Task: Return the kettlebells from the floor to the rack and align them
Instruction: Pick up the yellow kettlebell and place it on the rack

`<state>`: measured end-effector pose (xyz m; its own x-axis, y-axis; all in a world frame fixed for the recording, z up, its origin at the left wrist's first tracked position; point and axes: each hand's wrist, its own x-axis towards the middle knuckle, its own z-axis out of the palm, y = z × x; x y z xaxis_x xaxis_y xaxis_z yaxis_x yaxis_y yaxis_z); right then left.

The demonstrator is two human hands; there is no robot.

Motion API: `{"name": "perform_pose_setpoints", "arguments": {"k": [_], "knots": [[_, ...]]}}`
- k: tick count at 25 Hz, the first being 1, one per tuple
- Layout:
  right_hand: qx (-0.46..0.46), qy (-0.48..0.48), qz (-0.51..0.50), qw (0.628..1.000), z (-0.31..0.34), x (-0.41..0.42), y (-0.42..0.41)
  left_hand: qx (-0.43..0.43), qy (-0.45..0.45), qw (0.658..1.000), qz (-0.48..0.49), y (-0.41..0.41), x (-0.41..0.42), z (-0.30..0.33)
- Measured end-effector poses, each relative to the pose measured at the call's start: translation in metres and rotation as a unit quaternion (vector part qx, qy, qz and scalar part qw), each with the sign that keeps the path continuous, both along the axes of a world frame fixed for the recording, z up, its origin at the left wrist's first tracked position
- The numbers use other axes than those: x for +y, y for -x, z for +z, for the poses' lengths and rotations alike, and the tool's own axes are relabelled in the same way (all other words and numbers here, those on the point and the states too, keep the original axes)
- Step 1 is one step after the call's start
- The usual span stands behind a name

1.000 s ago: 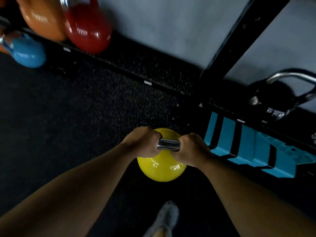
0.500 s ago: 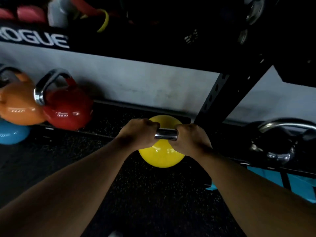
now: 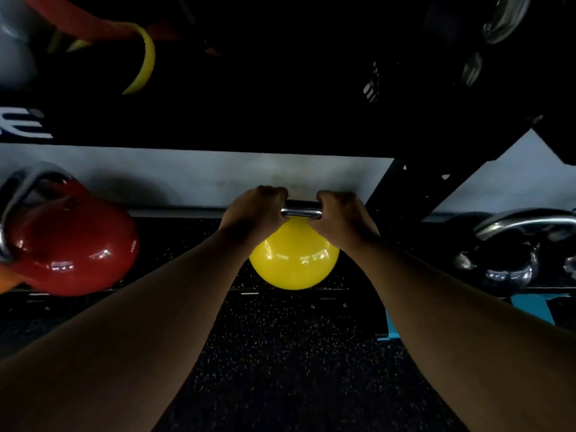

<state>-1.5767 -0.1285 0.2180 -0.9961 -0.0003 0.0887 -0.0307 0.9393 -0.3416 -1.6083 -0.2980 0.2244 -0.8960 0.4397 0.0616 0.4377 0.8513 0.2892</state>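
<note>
A yellow kettlebell (image 3: 294, 263) with a chrome handle hangs at the front edge of the low black rack shelf (image 3: 193, 226); I cannot tell whether its base touches the shelf. My left hand (image 3: 252, 213) and my right hand (image 3: 339, 218) are both closed on its handle, one at each end. A red kettlebell (image 3: 71, 251) stands on the shelf to the left. A black kettlebell (image 3: 511, 260) sits to the right, past the rack's upright.
A slanted black rack upright (image 3: 402, 194) rises just right of my hands. The dark upper shelf (image 3: 249, 126) overhangs close above, holding resistance bands (image 3: 143, 60) and other gear. An orange kettlebell's edge (image 3: 6, 280) shows far left. Blue blocks (image 3: 530, 307) lie low right on speckled rubber floor.
Both hands have carried the yellow kettlebell up from the floor and forward to the lower rack shelf. The view has tilted up toward the rack.
</note>
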Motion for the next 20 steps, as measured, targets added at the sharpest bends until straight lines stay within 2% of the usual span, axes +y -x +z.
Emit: {"name": "perform_pose_setpoints", "arguments": {"k": [4, 12, 15, 20], "knots": [[-0.006, 0.023, -0.029, 0.999, -0.006, -0.006, 0.028, -0.017, -0.077, 0.995, 0.064, 0.023, 0.003, -0.015], [-0.040, -0.016, -0.009, 0.999, 0.005, -0.006, 0.027, -0.061, -0.113, 0.991, 0.031, 0.028, -0.004, -0.017], [-0.010, -0.065, 0.053, 0.996, 0.019, -0.018, 0.015, -0.063, -0.063, 0.996, 0.018, 0.013, -0.025, -0.011], [0.060, -0.105, 0.194, 0.974, 0.028, -0.083, -0.008, -0.065, 0.052, 0.993, 0.087, -0.040, -0.123, -0.001]]}}
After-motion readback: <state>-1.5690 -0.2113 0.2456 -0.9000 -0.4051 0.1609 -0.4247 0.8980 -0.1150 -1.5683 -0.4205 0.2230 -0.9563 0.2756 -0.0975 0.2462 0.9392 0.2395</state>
